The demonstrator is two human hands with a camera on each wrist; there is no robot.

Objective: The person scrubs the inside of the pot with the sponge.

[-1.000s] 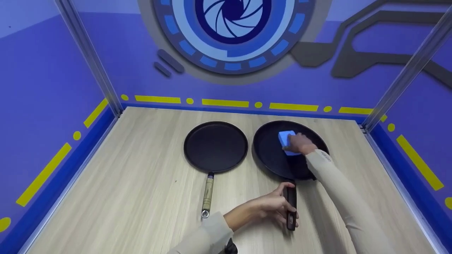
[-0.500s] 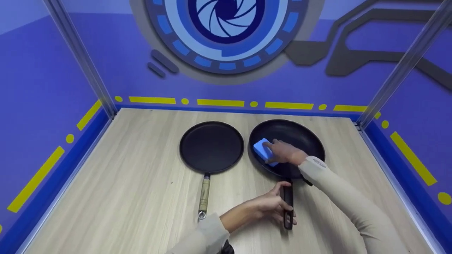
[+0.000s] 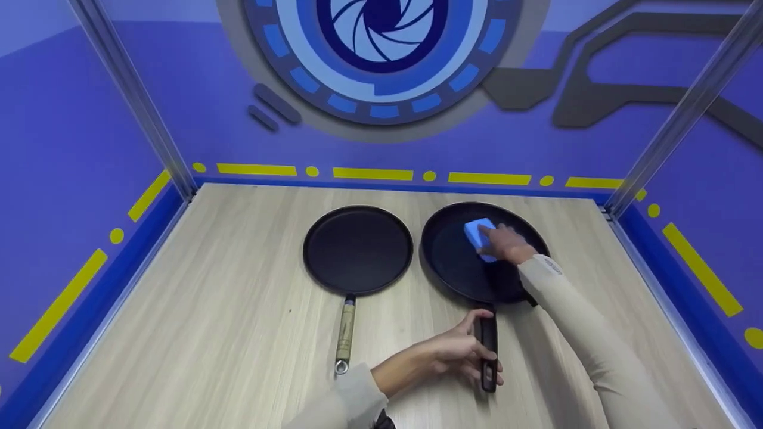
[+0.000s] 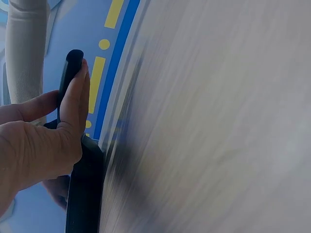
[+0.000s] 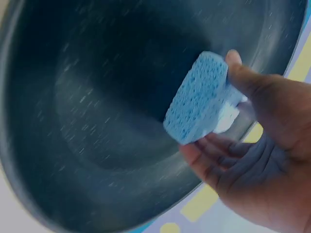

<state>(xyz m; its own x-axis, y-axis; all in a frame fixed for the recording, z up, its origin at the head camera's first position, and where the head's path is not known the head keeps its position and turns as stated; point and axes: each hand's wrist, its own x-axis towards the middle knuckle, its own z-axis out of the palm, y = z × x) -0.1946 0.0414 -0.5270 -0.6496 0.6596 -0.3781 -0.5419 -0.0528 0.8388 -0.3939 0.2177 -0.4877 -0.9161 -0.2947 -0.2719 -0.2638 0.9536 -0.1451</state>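
A deep black frying pan [image 3: 453, 268] lies at the right of the table, its handle toward the person. My left hand [image 3: 456, 351] grips that dark handle [image 3: 489, 342], thumb near the pan end and fingers around the far side; the left wrist view shows the handle [image 4: 73, 65] between thumb and fingers. Over the inside of the pan, my right hand [image 3: 506, 243] pinches a light blue sponge [image 3: 478, 233] between thumb and fingers. In the right wrist view the porous sponge [image 5: 197, 97] is at the pan's dark inner surface [image 5: 116, 97], which carries small pale flecks.
Left of the frying pan lies a flat black crepe pan [image 3: 357, 250] with a bamboo-patterned handle [image 3: 346, 330] ending in a metal ring. Both stand on a light wood table [image 3: 238, 286]. Blue panels [image 3: 357, 149] with yellow marks enclose the back and sides.
The right hand has swept the sponge left and toward the person inside the pan, then back up to the right. The left hand keeps its grip on the handle.
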